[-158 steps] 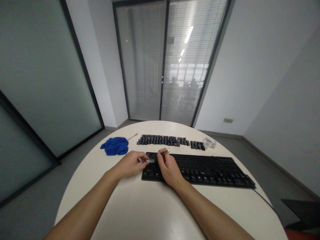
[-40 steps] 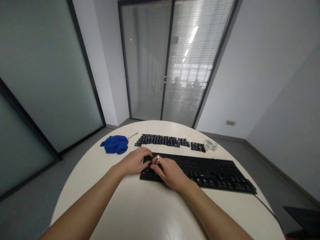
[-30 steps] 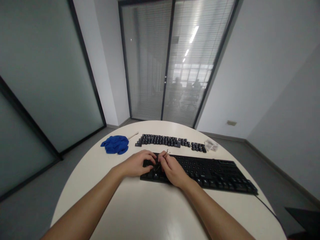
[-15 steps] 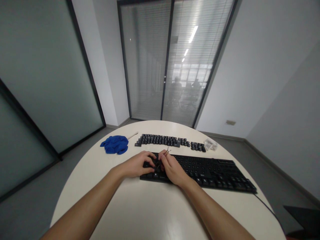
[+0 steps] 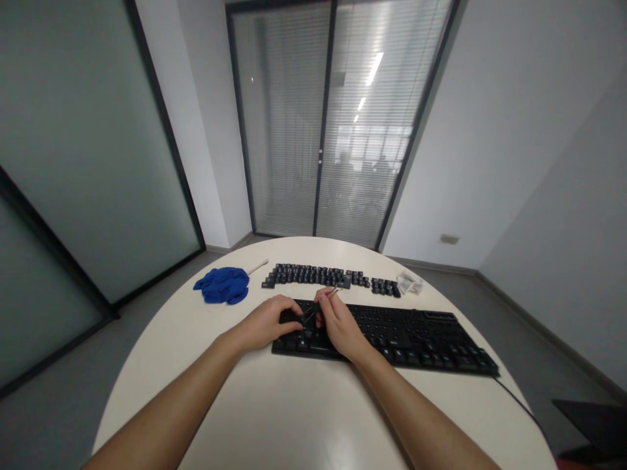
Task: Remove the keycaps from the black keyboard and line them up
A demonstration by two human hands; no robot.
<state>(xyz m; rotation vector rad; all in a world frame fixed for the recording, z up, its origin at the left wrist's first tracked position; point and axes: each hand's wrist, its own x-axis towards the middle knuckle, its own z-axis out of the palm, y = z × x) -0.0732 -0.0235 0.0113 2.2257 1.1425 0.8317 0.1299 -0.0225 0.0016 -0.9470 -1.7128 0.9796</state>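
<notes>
A black keyboard (image 5: 416, 336) lies on the table, many of its key positions showing without keycaps. My left hand (image 5: 268, 321) rests at its left end, thumb and fingers curved and apart around the keys, with nothing visibly gripped. Close beside it, my right hand (image 5: 340, 326) is closed on a thin wire keycap puller (image 5: 335, 292). One end of the puller sticks up past the fingers; its thin prongs point down-left toward the keys by my left fingertips. Whether the prongs hold a keycap is too small to tell.
Loose black keycaps (image 5: 313, 274) lie in rows behind the keyboard on the round white table (image 5: 274, 405). A blue cloth (image 5: 223, 286) and a cotton swab (image 5: 258, 266) are at left, a clear plastic piece (image 5: 409, 282) at right. The keyboard cable (image 5: 519, 401) runs off right.
My right hand has shifted slightly and the puller's upper end now leans further to the right. My left thumb and fingers have moved slightly at the keys.
</notes>
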